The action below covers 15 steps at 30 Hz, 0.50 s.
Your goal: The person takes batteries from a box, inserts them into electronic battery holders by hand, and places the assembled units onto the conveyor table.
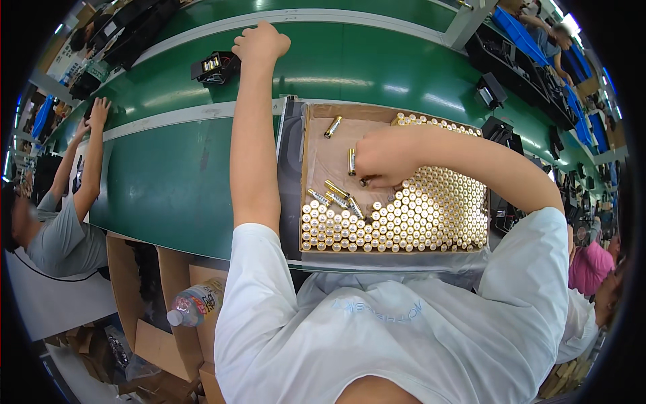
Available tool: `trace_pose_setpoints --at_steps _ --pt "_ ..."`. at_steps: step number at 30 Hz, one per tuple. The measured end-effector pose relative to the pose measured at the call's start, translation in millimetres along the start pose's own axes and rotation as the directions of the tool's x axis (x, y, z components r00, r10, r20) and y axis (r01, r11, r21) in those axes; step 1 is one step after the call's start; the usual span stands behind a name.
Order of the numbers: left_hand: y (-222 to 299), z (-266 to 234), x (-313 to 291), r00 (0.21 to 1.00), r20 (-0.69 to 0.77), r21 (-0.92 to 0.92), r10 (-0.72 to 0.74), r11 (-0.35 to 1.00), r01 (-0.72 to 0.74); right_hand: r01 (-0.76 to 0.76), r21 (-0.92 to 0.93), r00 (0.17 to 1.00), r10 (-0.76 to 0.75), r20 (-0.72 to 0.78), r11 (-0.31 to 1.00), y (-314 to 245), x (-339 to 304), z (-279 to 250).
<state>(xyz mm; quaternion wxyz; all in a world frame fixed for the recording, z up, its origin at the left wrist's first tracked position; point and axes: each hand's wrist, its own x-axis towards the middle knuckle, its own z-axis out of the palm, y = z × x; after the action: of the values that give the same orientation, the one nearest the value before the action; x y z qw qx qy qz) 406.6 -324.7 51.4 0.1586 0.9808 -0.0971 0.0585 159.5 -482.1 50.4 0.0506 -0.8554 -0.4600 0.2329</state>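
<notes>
My right hand [387, 158] is inside a shallow cardboard box [323, 151] of gold-ended batteries. Its fingers are pinched around a battery [364, 182], of which only a dark end shows. Just left of those fingers is another battery [351, 162]. Several loose batteries [336, 200] lie on the bare part of the box; the rest stand upright in tight rows. My left arm reaches far forward over the green belt, its hand [262, 44] curled with the fingertips hidden. Beside that wrist sits a black case [214, 69] with batteries in its open compartment.
Other black cases [491, 91] sit on the belt at the right. A person in grey [67, 229] works at the left. Below the table edge are an open carton [158, 337] and a plastic bottle [196, 304]. Blue bins [521, 37] line the far right.
</notes>
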Motion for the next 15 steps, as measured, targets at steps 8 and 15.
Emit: trace_pose_setpoints --at_steps 8,15 --pt "-4 2 2 1.0 0.031 -0.026 -0.006 1.0 0.007 -0.311 0.361 0.92 0.374 -0.12 0.879 8 0 -35" --pt "-11 6 7 0.997 0.071 -0.029 -0.027 0.999 0.029 -0.661 0.544 0.651 0.755 0.075 0.516 -2 9 -26"
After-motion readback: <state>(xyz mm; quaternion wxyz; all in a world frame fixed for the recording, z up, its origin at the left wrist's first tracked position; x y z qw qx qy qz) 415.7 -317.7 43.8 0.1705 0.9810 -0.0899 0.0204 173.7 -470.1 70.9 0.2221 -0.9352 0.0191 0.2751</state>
